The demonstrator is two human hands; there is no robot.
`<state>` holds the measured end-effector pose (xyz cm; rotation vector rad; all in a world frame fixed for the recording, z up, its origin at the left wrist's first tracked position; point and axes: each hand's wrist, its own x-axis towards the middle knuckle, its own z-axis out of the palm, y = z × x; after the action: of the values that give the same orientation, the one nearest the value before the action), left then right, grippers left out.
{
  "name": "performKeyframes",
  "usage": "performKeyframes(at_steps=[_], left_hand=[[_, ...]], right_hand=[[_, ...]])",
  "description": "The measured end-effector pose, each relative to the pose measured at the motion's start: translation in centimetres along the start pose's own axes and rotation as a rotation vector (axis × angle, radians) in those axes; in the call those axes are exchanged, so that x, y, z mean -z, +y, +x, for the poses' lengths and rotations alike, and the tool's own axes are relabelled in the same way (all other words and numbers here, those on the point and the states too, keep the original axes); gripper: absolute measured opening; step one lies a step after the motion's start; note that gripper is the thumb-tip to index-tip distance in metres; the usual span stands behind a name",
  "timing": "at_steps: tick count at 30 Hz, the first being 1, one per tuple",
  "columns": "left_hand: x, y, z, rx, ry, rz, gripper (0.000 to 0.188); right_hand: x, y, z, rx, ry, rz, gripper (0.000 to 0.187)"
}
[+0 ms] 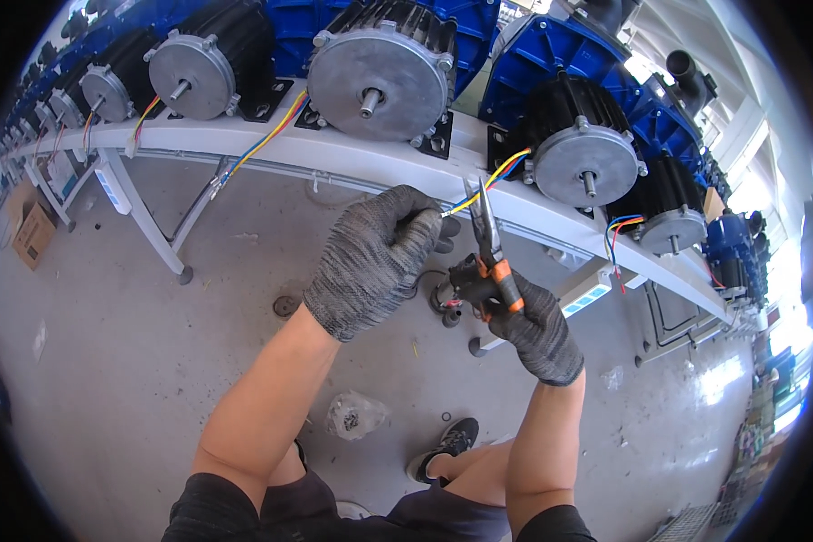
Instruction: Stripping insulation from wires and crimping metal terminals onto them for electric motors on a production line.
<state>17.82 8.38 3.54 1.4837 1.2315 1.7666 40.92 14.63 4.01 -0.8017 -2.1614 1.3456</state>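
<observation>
In a dark grey knit glove, my left hand (375, 257) pinches the ends of a bundle of yellow, blue and red wires (508, 166) between thumb and fingers. The wires come out beside a black finned motor (587, 167) with a round silver end cover and a short shaft. My right hand (546, 336), gloved alike, is wrapped round the orange-and-black handles of a pair of pliers (489, 237). The pliers point up, their jaw tips slightly apart at the wires, close to my left fingertips. Whether the jaws touch a wire I cannot tell.
A long white metal bench (271, 144) carries a row of similar motors with blue housings. Another wire bundle (260, 144) hangs from the bigger motor (379, 86) to the left. On the floor lie a clear plastic bag (356, 415) and a cardboard box (32, 228).
</observation>
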Motion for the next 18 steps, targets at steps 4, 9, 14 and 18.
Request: performKeyframes(at_steps=[4, 9, 14, 18], left_hand=[[0.4, 0.4, 0.0, 0.018, -0.036, 0.027, 0.018], [0.6, 0.5, -0.2, 0.158, -0.02, -0.179, 0.021], [0.0, 0.7, -0.2, 0.141, -0.06, -0.087, 0.022], [-1.0, 1.0, -0.5, 0.107, -0.138, -0.041, 0.021]], right_hand=[[-0.1, 0.0, -0.9, -0.025, 0.033, 0.017, 0.056], [0.5, 1.4, -1.5, -0.003, 0.065, -0.071, 0.052], [1.2, 4.1, -1.8, 0.268, 0.345, 0.295, 0.035], [-0.7, 1.3, 0.4, 0.443, 0.54, 0.327, 0.025]])
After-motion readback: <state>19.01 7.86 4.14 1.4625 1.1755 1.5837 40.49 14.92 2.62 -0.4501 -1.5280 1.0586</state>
